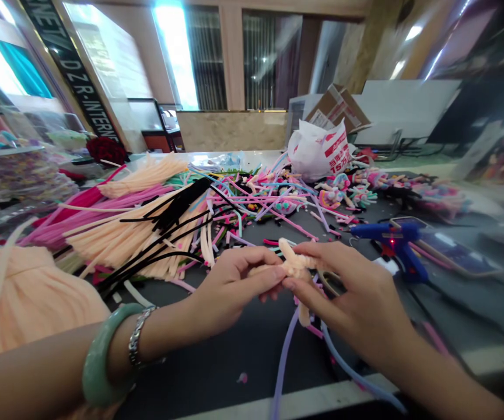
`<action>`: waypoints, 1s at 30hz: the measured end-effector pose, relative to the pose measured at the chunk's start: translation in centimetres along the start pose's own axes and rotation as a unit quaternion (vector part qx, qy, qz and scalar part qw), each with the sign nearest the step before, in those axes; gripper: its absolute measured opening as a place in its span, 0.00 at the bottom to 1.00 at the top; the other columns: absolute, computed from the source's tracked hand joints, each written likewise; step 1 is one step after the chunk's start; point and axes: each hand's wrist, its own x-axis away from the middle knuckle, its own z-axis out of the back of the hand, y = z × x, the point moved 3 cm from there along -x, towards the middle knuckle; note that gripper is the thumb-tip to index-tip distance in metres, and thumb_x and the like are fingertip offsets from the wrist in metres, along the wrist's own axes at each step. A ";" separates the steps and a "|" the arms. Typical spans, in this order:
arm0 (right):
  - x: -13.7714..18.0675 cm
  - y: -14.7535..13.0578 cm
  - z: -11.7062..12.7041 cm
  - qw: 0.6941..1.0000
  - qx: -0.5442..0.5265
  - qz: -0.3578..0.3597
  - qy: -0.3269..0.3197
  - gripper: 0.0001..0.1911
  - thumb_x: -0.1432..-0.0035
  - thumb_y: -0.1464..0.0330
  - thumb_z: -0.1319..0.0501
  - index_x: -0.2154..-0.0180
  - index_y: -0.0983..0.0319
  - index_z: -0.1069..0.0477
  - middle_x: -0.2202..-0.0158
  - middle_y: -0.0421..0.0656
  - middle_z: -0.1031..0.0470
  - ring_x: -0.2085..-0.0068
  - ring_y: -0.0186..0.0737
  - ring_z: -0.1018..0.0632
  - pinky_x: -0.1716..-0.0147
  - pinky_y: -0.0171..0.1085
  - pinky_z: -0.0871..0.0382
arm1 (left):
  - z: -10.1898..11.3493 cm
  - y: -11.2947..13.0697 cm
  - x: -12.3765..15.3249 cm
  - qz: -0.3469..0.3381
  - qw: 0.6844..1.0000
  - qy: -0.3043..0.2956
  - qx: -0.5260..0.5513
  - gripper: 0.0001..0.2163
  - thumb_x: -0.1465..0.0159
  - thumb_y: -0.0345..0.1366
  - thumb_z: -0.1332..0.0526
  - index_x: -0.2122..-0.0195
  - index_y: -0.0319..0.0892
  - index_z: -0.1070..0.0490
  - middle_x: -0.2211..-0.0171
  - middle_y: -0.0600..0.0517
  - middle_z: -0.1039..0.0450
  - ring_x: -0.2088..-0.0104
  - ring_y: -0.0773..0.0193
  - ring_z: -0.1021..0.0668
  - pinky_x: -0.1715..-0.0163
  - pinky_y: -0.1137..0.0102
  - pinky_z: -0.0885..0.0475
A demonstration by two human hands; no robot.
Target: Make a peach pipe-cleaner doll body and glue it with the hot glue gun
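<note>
Between my two hands, above the front of the dark table, is a small figure twisted from peach pipe cleaners (294, 265), with short fuzzy limbs sticking out. My left hand (238, 277) pinches its left side between thumb and fingers. From the other side, my right hand (348, 286) closes its thumb and index finger on the same piece. One peach limb hangs below the right fingers. Beneath the hands lie a purple pipe cleaner (286, 356) and a bluish one (352, 367), which run toward the table's front edge. Scissor handles (331, 283) show partly behind the right hand.
A blue glue gun (394, 239) with a red light lies at right, beside a phone (462, 251). Bundles of peach pipe cleaners (121, 233) and black ones (182, 207) spread at left. Behind are colourful loose stems, a white plastic bag (319, 150) and a cardboard box (339, 108).
</note>
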 end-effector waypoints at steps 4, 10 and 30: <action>-0.1 -0.5 0.1 1.000 -0.021 0.011 0.003 0.08 0.44 0.64 0.38 0.61 0.59 0.28 0.66 0.42 0.22 0.65 0.40 0.24 0.65 0.39 0.33 | -0.2 0.2 0.3 -0.016 1.000 -0.001 0.002 0.08 0.38 0.34 0.42 0.71 0.36 0.28 0.75 0.52 0.30 0.73 0.69 0.29 0.72 0.75 0.33; 0.0 -0.6 0.1 0.999 -0.019 0.027 0.027 0.07 0.43 0.66 0.40 0.62 0.58 0.28 0.69 0.41 0.22 0.67 0.39 0.24 0.65 0.40 0.38 | -0.4 0.7 0.4 -0.031 0.999 -0.002 -0.010 0.07 0.38 0.32 0.41 0.71 0.37 0.26 0.75 0.52 0.29 0.72 0.69 0.27 0.71 0.75 0.31; -0.2 0.2 -1.0 0.944 -0.261 -0.124 -0.157 0.11 0.36 0.63 0.48 0.64 0.59 0.30 0.78 0.36 0.27 0.79 0.31 0.29 0.76 0.32 0.37 | 0.0 0.2 0.4 -0.039 0.997 0.005 -0.061 0.07 0.38 0.33 0.41 0.66 0.39 0.23 0.73 0.51 0.24 0.70 0.66 0.23 0.67 0.73 0.29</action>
